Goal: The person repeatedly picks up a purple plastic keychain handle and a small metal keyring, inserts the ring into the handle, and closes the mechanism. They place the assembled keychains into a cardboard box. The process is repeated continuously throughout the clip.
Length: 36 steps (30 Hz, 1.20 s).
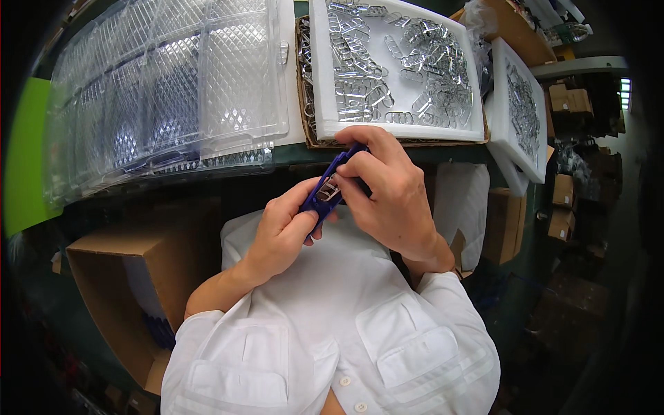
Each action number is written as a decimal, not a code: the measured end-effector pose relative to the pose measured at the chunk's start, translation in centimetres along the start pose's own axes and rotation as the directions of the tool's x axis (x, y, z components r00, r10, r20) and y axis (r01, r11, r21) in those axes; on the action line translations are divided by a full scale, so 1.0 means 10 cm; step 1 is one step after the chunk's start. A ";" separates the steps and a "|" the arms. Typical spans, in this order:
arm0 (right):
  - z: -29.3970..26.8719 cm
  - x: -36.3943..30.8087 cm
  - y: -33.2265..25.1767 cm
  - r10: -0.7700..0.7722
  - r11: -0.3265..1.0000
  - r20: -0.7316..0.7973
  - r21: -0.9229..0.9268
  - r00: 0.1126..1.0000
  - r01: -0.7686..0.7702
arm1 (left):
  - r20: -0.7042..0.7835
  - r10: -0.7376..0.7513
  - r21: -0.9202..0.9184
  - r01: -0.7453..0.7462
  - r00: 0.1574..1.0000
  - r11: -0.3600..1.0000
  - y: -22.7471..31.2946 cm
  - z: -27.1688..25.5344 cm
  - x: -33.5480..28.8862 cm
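In front of my chest, both hands are on one narrow dark-blue plastic piece (312, 205), long and tilted, with a shiny metal part (330, 189) set in its middle. My left hand (278, 226) grips the lower end, its thumb lying on top. At the upper end, my right hand (391, 190) is closed with bent fingers around the piece, hiding part of it. Just beyond the hands, a white foam tray (408, 133) holds many loose bent-wire metal clips (356, 66). I cannot tell the blue piece's exact kind.
Clear plastic compartment trays (162, 76) cover the bench's left side, beside a bright green sheet (26, 155). A second foam tray (492, 114) of clips leans at right. Below left stands an open cardboard box (111, 242) with blue pieces inside; more cartons (503, 225) stand right.
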State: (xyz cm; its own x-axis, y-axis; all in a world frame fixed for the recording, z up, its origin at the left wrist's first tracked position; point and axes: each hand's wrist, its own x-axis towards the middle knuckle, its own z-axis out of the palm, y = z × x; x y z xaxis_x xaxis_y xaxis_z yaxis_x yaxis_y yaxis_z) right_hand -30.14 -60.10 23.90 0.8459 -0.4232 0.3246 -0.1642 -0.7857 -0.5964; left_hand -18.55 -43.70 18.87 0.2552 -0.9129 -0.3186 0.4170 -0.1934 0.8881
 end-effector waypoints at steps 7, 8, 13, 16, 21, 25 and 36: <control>0.15 -0.03 -0.07 0.056 0.996 -0.093 -0.061 0.994 -0.062 | -0.050 0.110 0.148 -0.102 0.993 0.984 -0.05 -0.03 0.03; 0.18 -0.01 -0.12 0.115 0.992 -0.189 -0.022 0.975 -0.121 | -0.071 0.181 0.172 -0.166 0.981 0.971 -0.08 -0.02 0.04; 0.15 -0.07 -0.04 0.376 0.826 0.024 0.443 0.926 -0.347 | -0.030 0.310 0.240 -0.294 0.950 0.925 -0.04 -0.04 0.08; 0.22 -0.08 0.09 0.398 0.773 0.071 0.510 0.914 -0.377 | -0.021 0.146 0.198 -0.139 0.989 0.970 0.07 -0.02 0.13; 0.30 -0.18 0.15 0.370 0.797 0.056 0.494 0.927 -0.348 | -0.056 0.090 0.176 -0.078 0.994 0.981 -0.03 0.03 0.18; 0.33 -0.21 0.16 0.377 0.792 0.081 0.489 0.923 -0.366 | -0.107 0.054 0.154 -0.037 0.993 0.987 -0.12 0.04 0.22; 0.03 -0.18 0.09 0.494 0.549 0.103 0.733 0.863 -0.401 | 0.330 -0.108 -0.255 0.198 0.938 0.946 0.23 -0.14 0.07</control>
State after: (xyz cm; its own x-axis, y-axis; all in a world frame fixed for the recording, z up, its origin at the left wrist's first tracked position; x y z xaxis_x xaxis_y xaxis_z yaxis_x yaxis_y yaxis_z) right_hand -31.65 -59.94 22.61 0.7012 -0.7073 -0.0897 -0.0574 0.0694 -0.9959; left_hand -16.19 -44.31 20.18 -0.0929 -0.9540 -0.2852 0.6680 -0.2721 0.6926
